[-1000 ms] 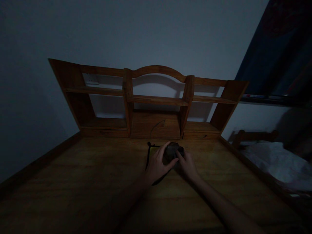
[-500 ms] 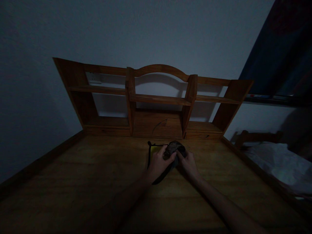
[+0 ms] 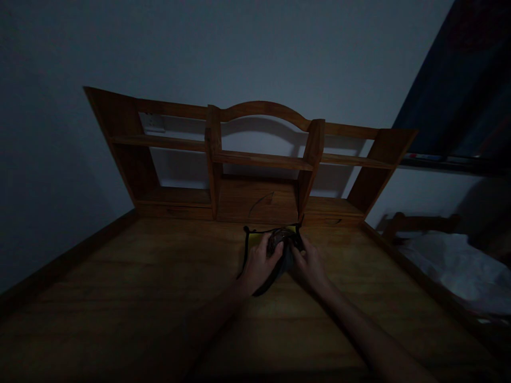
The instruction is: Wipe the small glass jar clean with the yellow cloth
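Note:
The room is very dim. My left hand (image 3: 258,264) and my right hand (image 3: 310,263) are both closed around a small dark rounded object (image 3: 280,242) on the wooden desk (image 3: 159,298), close to the back. A black cord or strap (image 3: 244,250) runs from the object along the left and back, and a dark flap lies under my hands. A patch of yellow shows beside the object. What the object is cannot be made out.
A wooden shelf unit (image 3: 255,159) with bare shelves stands at the back of the desk against a pale wall. A raised wooden rim (image 3: 67,258) borders the desk on the left. To the right lies white bedding (image 3: 451,266) beside a wooden frame (image 3: 415,221).
Both hands have shifted slightly toward the shelf unit with the dark object. The cord now stretches along the back of the object to the right.

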`<state>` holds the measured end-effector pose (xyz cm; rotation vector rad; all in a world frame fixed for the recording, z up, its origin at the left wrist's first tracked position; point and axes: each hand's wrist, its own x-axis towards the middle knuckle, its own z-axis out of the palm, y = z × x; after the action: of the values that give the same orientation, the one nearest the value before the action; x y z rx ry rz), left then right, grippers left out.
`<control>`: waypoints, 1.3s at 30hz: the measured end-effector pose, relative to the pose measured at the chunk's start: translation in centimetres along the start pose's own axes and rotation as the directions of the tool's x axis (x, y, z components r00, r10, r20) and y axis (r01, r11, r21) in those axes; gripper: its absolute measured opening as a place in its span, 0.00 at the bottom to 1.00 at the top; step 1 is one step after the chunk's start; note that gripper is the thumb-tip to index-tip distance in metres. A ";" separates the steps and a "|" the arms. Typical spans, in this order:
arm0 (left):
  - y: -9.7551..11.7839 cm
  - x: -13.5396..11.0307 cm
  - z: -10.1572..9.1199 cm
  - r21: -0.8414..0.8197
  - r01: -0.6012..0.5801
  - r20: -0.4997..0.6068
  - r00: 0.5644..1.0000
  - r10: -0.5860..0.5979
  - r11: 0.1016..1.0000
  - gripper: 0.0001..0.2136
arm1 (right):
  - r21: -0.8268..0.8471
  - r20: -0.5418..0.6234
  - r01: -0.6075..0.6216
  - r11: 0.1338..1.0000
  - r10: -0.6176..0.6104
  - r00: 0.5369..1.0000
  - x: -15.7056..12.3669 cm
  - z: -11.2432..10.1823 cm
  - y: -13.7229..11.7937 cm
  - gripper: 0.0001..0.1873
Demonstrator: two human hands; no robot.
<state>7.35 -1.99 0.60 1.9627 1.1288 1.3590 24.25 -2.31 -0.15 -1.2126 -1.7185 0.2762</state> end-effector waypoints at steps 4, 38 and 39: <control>-0.1 0.0 -0.2 0.005 0.050 -0.022 0.998 -0.050 0.999 0.14 | -0.040 0.041 0.042 0.998 -0.041 0.998 0.2 -0.9 -0.1 0.18; -1.9 0.8 -0.1 -0.227 0.268 0.062 0.963 -0.261 0.936 0.22 | -0.182 0.091 0.144 0.973 -0.130 0.987 0.1 -0.3 1.7 0.17; -2.2 0.8 0.0 -0.287 0.314 0.054 0.948 -0.312 0.905 0.23 | -0.118 0.047 0.091 0.989 -0.086 0.995 0.3 -0.4 1.4 0.16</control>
<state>6.73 -0.15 -0.67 1.5005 1.1112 1.2618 25.36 -1.56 -0.70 -1.2201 -1.8421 0.1470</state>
